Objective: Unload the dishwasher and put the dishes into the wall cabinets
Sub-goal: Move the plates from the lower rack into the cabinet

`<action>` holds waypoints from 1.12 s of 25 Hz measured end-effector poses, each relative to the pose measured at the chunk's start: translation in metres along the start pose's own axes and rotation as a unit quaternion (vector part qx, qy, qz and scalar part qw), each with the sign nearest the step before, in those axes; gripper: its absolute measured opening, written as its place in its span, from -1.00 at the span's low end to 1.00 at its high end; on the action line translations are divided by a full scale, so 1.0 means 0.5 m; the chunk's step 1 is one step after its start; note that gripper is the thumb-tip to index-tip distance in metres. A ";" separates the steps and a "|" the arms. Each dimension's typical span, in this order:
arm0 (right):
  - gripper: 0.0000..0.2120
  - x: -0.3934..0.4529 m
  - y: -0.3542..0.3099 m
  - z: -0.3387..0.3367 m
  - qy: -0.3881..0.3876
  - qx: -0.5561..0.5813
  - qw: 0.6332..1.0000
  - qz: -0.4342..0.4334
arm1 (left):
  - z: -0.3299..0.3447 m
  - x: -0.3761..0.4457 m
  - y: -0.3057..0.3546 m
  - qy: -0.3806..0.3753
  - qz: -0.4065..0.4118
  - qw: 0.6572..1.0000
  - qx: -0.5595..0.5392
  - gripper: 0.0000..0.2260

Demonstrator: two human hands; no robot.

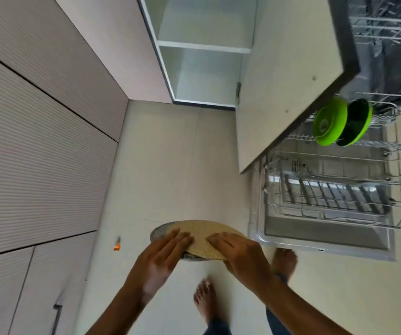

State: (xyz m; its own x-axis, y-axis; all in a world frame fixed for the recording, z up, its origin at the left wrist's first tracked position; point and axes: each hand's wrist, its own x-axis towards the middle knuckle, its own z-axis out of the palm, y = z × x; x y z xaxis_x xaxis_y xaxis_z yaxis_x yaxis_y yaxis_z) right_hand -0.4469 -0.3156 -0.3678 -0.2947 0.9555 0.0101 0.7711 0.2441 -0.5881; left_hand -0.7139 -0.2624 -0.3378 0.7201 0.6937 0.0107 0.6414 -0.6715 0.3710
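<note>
Plate (pixel 201 232) near rim hidden under hands; upper rack (pixel 388 27) blurred.
</note>
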 end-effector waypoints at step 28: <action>-0.50 1.103 0.756 0.198 0.270 -0.195 0.933 0.140 | 0.246 1.170 -0.902 0.071 -0.016 0.924 0.375 -0.31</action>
State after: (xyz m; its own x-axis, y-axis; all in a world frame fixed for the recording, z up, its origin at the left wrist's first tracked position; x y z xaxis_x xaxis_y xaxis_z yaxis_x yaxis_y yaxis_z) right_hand -0.3742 0.2871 -0.6646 0.1953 0.9095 0.3671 0.9527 -0.0871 -0.2910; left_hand -0.5495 0.4147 -0.6129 0.6904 0.7073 0.1520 0.7026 -0.6056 -0.3736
